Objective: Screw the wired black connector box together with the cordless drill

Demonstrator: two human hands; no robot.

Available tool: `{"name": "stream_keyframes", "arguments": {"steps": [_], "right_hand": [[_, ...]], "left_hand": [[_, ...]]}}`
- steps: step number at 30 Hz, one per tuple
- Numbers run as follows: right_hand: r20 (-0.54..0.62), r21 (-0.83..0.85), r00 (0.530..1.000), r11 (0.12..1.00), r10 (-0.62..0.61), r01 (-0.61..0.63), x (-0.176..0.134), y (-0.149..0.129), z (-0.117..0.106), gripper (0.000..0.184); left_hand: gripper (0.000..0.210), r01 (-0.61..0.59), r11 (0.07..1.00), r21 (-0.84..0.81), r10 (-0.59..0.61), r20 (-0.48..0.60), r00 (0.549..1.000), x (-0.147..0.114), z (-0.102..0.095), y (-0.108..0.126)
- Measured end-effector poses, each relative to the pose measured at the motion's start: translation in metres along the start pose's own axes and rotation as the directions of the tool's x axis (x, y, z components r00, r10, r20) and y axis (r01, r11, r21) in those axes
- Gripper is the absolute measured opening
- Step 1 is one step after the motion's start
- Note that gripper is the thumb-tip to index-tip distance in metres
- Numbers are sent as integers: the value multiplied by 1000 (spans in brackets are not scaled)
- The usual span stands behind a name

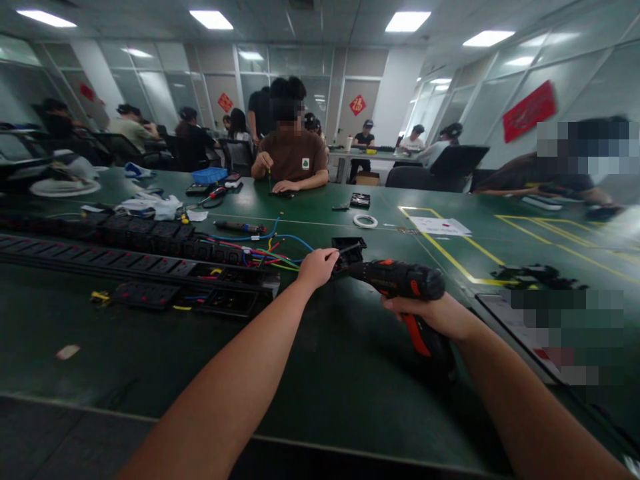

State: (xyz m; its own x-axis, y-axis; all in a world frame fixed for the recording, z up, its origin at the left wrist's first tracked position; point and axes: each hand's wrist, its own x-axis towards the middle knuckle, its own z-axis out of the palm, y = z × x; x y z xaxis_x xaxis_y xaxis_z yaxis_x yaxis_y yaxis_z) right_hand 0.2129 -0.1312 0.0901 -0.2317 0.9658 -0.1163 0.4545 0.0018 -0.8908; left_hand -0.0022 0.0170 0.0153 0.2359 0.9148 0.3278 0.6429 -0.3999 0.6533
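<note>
My right hand is wrapped round the grip of a black and orange cordless drill, which lies level and points left. The drill's front end meets a small black plastic housing on the green table. Fingers of my left hand close on the near left side of that housing, just beside the drill's tip. Exactly what the tip touches is too dark to make out. Coloured wires run from the left toward the housing and pass behind my left hand.
Long black power-strip rails fill the table's left side. A dark cylindrical tool, a white ring and a paper sheet lie farther back. A co-worker sits opposite, and another person leans in at right near a board.
</note>
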Motion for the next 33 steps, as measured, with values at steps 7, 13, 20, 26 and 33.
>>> {"name": "stream_keyframes", "arguments": {"steps": [7,13,20,26,33], "right_hand": [[-3,5,999,999,-36,36,-1,-5,5,28],[3,7,999,999,-51,51,-1,-6,5,29],[-13,-12,999,999,-47,47,-1,-4,4,28],[-5,-23,999,999,-47,47,-1,-3,4,29],[-21,-57,999,997,-47,46,-1,-2,4,31]], "left_hand": [[42,-5,1000,-1,5,0,1000,0,-1,0],[42,-13,1000,0,13,-5,1000,0,0,-1],[41,-14,1000,3,14,-7,1000,0,0,-2],[41,-10,1000,0,10,-6,1000,1,1,-2],[40,-3,1000,8,3,-5,1000,1,1,-2]]}}
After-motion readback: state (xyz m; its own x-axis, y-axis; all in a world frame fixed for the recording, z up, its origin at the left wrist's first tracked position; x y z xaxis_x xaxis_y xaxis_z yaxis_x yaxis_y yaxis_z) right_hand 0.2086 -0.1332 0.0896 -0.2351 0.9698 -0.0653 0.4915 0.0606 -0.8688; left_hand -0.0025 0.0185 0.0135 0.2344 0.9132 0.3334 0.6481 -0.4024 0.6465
